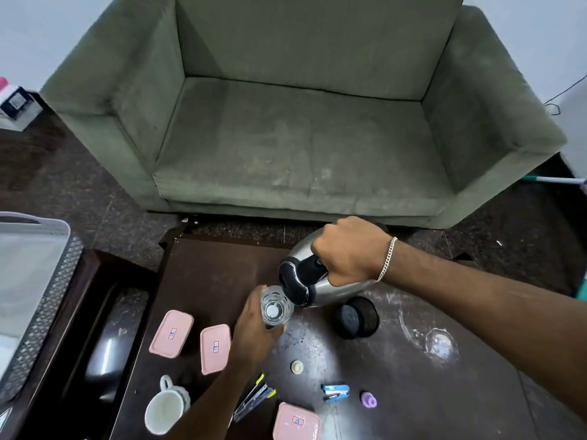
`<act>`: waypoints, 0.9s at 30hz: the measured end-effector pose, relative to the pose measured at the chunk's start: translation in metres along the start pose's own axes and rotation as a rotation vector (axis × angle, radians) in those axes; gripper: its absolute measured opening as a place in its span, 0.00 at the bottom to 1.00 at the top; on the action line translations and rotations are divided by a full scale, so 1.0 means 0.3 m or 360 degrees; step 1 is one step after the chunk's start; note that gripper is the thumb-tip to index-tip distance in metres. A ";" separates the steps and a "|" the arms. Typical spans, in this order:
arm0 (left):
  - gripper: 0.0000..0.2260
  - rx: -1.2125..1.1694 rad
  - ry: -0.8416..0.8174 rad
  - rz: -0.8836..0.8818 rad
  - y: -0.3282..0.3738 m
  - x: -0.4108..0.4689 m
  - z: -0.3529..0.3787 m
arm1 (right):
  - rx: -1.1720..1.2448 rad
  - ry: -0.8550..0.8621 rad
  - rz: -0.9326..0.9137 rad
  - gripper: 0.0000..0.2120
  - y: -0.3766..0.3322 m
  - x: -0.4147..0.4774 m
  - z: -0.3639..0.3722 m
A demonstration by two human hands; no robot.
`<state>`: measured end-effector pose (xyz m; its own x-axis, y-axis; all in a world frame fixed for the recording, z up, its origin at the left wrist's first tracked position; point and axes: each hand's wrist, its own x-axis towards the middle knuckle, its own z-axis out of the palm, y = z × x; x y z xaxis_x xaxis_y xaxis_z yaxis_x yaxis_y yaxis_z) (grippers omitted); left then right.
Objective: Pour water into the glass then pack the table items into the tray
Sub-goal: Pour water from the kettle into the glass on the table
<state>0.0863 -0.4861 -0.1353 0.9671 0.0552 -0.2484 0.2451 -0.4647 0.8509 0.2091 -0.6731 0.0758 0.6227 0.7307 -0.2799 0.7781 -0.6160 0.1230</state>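
Near edge of counter (pixel 365 360): white mug (pixel 165 409) at bottom left, stapler-like tool (pixel 254 401) beside the left forearm, pink lidded box (pixel 297 422) at the bottom edge.

Left to right:
- Grey tray (pixel 68 268) far left on a separate stand, well apart from the counter items. Looks unloaded, but only part of it is in frame, so can't confirm.
- Two more pink boxes (pixel 171 333) (pixel 215 348) side by side, left of the left hand.
- Left hand (pixel 254 331) wrapped around the glass (pixel 275 308), holding it upright over the counter.
- Kettle (pixel 313 277) tilted, spout end right at the glass rim. Right hand (pixel 347 254) clenched on the kettle handle.
- Black kettle base (pixel 355 315) just right of the glass, under the kettle body.
- Small stuff on the near-right: cream cap (pixel 297 366), blue stapler (pixel 335 392), purple piece (pixel 368 399).
- Water marks on the counter further right.

Status: pour step in progress. Glass seems to hold little or no water; stream not resolvable from this angle. Packing not started, by my read: mug, three boxes, staplers and small bits all on the counter. Remaining: finish the pour, set kettle and glass down, move everything left into the tray.
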 end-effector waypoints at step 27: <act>0.34 -0.0027 0.0066 0.0008 -0.007 0.012 0.025 | -0.0156 -0.0048 0.0060 0.11 0.041 -0.049 -0.140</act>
<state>0.0888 -0.4917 -0.1414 0.9702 0.0897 -0.2251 0.2411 -0.4498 0.8600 0.2130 -0.6790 0.1214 0.6502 0.6973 -0.3017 0.7593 -0.6101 0.2263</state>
